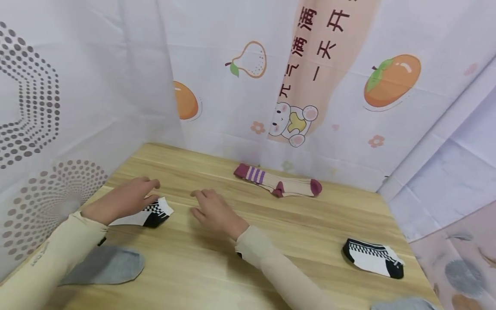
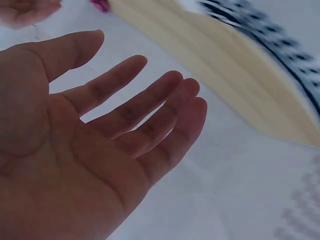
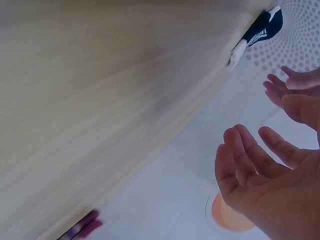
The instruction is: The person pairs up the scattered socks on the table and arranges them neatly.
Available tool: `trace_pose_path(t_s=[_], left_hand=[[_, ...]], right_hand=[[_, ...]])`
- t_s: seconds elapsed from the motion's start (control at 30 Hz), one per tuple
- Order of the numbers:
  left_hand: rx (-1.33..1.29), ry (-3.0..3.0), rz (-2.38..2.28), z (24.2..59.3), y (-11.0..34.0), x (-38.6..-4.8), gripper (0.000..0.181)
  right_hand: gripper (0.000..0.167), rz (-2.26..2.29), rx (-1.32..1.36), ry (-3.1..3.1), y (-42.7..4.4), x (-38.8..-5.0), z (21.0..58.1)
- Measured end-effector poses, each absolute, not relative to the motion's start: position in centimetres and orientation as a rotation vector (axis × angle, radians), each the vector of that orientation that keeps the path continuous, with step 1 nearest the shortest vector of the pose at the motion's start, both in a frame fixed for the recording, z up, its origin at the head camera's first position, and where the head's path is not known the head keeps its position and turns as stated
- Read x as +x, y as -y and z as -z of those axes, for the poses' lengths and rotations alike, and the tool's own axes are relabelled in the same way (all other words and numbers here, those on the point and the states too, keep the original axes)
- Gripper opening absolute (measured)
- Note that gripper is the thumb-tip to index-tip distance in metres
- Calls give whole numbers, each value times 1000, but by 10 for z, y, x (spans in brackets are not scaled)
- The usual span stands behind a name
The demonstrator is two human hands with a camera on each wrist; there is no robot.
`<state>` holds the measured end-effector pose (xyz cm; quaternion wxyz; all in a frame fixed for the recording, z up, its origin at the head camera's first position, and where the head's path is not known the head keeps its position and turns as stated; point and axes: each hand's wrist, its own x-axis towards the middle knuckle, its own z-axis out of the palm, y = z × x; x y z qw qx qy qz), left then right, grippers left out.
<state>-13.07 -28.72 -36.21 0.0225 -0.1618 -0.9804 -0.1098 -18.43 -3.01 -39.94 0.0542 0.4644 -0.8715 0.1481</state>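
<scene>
My left hand (image 1: 125, 200) hovers over a white ankle sock with black checks (image 1: 156, 215) at the table's left side, covering part of it. In the left wrist view the left hand's palm (image 2: 90, 150) holds nothing, and its fingers are loosely bent. To the right of it, above the middle of the table, is my right hand (image 1: 217, 213), its fingers slightly bent around nothing in the right wrist view. A grey sock (image 1: 112, 269) lies below the left hand, partly hidden by the sleeve. Farther back lies a cream sock with maroon toe and purple stripes (image 1: 294, 186).
A second checked black-and-white ankle sock (image 1: 372, 258) lies at the right of the wooden table (image 1: 186, 267). Another grey sock (image 1: 403, 304) is cut off at the bottom right edge. White printed curtains (image 1: 217, 99) hang behind and beside the table.
</scene>
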Motion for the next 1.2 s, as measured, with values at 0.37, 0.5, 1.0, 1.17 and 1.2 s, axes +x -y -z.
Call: trace_pose_path(t_s=[0.37,0.5,1.0,1.17,1.2], left_hand=[[-349,3034,327,393,349,-117,25],[-338,3065,382,401,364,-112,33],[-316,3102,393,413,396,-116,35],[-318,3063,354,417,398,-117,22],[-317,3066,348,417,399,-117,17]], right_hand=[[42,-352,1543,2564,75,-185,406],[45,-220,1586,2597,87,-185,410],[43,55,1347,2868,122,-178,418],[30,214,1236,2812,132,-176,424],[29,220,1232,2808,133,-176,425]])
